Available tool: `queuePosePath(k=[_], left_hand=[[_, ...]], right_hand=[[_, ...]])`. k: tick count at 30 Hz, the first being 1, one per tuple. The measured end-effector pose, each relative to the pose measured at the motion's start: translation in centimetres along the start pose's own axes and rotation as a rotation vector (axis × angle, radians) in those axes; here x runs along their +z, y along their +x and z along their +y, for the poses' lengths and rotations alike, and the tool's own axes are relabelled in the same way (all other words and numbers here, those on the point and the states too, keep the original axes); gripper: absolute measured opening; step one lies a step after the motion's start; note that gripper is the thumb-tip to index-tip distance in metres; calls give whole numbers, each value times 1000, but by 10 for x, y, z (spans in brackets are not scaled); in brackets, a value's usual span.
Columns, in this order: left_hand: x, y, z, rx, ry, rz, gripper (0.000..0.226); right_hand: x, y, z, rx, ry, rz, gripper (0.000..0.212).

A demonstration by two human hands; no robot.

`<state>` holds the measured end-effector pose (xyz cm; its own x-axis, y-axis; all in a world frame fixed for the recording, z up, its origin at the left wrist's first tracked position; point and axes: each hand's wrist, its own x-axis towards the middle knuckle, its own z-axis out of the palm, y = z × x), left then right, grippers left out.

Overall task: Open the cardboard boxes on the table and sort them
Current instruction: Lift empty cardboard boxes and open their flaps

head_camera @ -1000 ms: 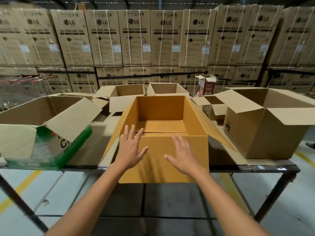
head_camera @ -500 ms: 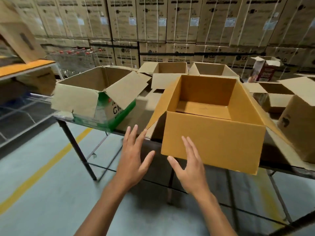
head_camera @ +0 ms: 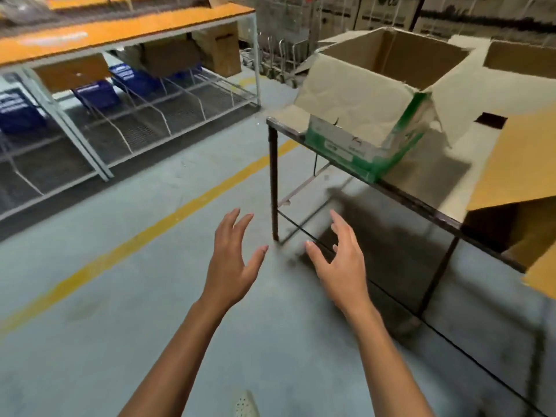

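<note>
2 hands, left hand and right hand, hold nothing, fingers spread. The open green-printed box stands on the worktop, above and right of the fingers, well apart.

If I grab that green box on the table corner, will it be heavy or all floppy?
Probably light: the green box is open, and what shows inside looks empty. Likely floppy too: its hanging flap looks creased. It sits at the table corner, so a push might slide it off.
</note>
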<state>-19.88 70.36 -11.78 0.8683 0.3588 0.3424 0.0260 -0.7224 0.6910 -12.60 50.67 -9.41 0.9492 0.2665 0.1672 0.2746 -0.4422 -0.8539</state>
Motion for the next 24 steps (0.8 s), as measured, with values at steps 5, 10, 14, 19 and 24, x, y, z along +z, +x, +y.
queuePosePath(k=[5,10,14,19,24], left_hand=[[-49,32,-61,-72,8,52,61],[-66,78,-113,-92,32,79,61],[-71,120,-154,-114,41,76,61],[-74,181,-197,-140,65,86,60],[-76,271,-240,-171,87,108,58]], right_hand=[[87,40,-38,-78,-51,-113,71],[144,85,-42,-135,-107,-182,69],[183,133,-39,-132,-123,-196,68],[229,207,-34,-146,-115,-183,67],[274,309,-37,-140,-45,-197,66]])
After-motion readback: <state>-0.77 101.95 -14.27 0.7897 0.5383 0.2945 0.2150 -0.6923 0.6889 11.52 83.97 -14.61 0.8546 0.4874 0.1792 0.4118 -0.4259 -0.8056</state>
